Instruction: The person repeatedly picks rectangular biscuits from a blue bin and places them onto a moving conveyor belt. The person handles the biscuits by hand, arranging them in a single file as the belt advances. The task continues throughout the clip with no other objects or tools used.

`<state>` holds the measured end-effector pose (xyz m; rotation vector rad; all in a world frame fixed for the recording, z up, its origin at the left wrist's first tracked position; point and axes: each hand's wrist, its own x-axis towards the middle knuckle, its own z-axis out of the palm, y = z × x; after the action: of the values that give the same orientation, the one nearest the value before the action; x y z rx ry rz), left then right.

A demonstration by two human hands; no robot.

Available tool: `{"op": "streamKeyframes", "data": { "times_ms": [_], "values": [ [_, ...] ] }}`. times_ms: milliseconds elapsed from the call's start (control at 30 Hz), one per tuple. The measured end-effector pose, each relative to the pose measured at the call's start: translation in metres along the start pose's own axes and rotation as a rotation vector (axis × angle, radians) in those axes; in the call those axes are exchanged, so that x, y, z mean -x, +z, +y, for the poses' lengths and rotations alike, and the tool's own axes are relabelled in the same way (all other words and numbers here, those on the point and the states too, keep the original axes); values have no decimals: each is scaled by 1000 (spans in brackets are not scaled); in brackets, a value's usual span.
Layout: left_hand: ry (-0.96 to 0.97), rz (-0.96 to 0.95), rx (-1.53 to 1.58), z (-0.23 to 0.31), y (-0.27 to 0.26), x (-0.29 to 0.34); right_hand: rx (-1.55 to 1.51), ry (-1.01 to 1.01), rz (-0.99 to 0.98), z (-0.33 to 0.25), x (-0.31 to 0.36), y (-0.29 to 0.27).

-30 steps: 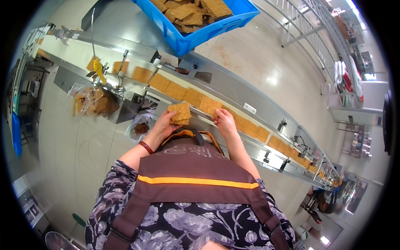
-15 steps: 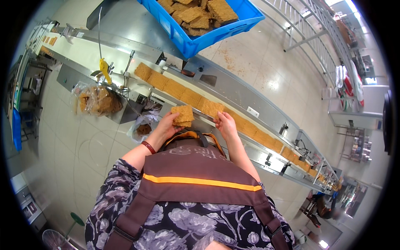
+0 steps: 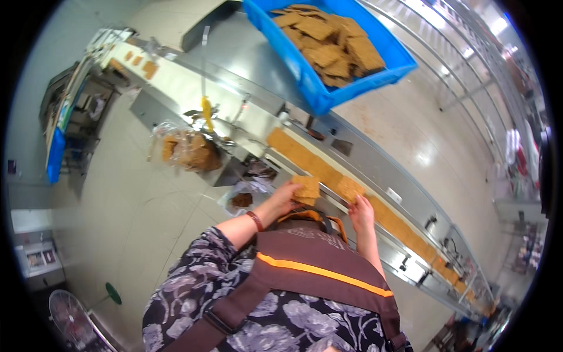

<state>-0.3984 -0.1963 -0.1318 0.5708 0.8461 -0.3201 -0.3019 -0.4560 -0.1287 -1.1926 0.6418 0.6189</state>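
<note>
Matching golden-brown, rough-surfaced, squarish slabs (image 3: 306,188)

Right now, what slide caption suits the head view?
Left hand holds brown squares; right hand grips another square at the belt.

You are in what looks like a food factory. A long belt (image 3: 185,81) runs past you from the far left to the right, carrying brown squares (image 3: 311,159) in a close row. On its far side, a blue crate (image 3: 319,101) holds a heap more. Metal rails (image 3: 466,95) stand far right, the floor (image 3: 158,229) is pale tile, and you wear an apron (image 3: 311,255).
</note>
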Motion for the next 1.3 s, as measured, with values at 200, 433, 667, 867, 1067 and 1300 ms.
{"op": "streamKeyframes", "data": {
  "times_ms": [200,433,667,867,1067,1300],
  "values": [
    [46,-32,44,-2,-22,11,1,57,-96,9,-12,19],
    [40,54,86,1,-39,26,201,132,-239,17,-25,94],
    [40,67,96,0,-45,27,552,-37,-242,32,-54,161],
    [47,4,103,0,-44,19,869,-253,-193,38,-43,109],
    [6,-8,34,1,-28,6,802,-297,-115,33,-21,67],
    [-22,-25,2,5,-15,4,1037,-677,-60,26,-43,68]
  ]
}}
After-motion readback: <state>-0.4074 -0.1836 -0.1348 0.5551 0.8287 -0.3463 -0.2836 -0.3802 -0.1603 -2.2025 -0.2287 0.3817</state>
